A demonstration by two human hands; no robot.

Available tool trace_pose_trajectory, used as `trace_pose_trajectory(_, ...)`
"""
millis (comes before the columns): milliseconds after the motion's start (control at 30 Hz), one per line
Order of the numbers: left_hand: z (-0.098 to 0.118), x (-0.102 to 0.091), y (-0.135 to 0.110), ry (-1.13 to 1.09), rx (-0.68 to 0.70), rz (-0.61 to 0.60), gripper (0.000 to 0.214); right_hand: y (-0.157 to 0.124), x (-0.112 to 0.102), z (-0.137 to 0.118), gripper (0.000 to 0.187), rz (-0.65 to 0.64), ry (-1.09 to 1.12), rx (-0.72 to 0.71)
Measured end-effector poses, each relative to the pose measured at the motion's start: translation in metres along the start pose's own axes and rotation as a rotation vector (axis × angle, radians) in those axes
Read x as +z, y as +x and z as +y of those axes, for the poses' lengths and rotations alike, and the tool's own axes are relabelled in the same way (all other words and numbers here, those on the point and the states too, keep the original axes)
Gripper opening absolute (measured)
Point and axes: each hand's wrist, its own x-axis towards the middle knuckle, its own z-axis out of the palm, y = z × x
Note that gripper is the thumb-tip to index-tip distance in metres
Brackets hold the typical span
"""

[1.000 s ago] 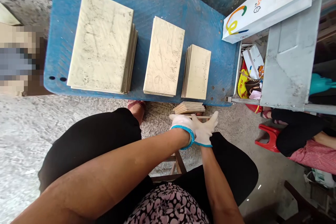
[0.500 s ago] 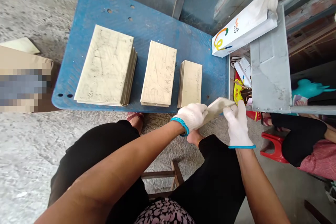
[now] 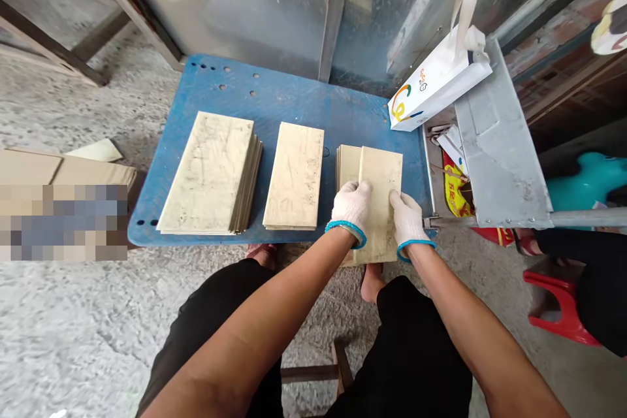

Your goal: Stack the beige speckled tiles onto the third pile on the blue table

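Both my hands wear white gloves with blue cuffs. My left hand (image 3: 351, 208) and my right hand (image 3: 406, 217) grip a beige rectangular tile (image 3: 381, 192) by its two long edges, face up, just above the small tile stack (image 3: 345, 163) at the right of the blue pallet (image 3: 294, 104). The held tile's near end hangs past the pallet's front edge. A middle tile stack (image 3: 294, 176) and a larger, thicker tile stack (image 3: 210, 173) lie to the left on the same pallet.
A white paper bag (image 3: 431, 88) leans at the pallet's back right, beside a grey metal box (image 3: 494, 144) with packets inside. Another person's leg and a red stool (image 3: 558, 304) are at right. Flattened cardboard (image 3: 63, 173) lies left on the concrete floor.
My hands lifted a tile from low between my knees, turned it at the right, and now hold it flat over the small stack. The camera tilted up.
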Motion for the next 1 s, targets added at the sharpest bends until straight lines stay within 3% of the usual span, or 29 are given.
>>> trace_pose_trajectory(133,-0.013,0.005,0.014,-0.08,0.016,-0.095,0.022,0.028,0.01,0.011,0.036,0.03,-0.047,0.038)
trace_pose_trajectory(267,-0.013,0.003,0.037,0.064,0.034,-0.049,0.025,0.04,0.025,0.014,0.033,0.011,-0.091,0.061)
trace_pose_trajectory(667,-0.004,0.004,0.09,0.207,0.092,-0.032,0.036,0.074,0.045,-0.001,0.035,-0.054,-0.801,-0.121)
trace_pose_trajectory(833,0.002,-0.006,0.096,0.445,0.076,0.037,0.04,0.067,0.049,0.001,0.038,-0.117,-0.818,-0.104)
trace_pose_trajectory(1000,0.0,-0.006,0.097,0.581,0.061,0.02,0.04,0.07,0.048,0.001,0.031,-0.058,-0.798,-0.118)
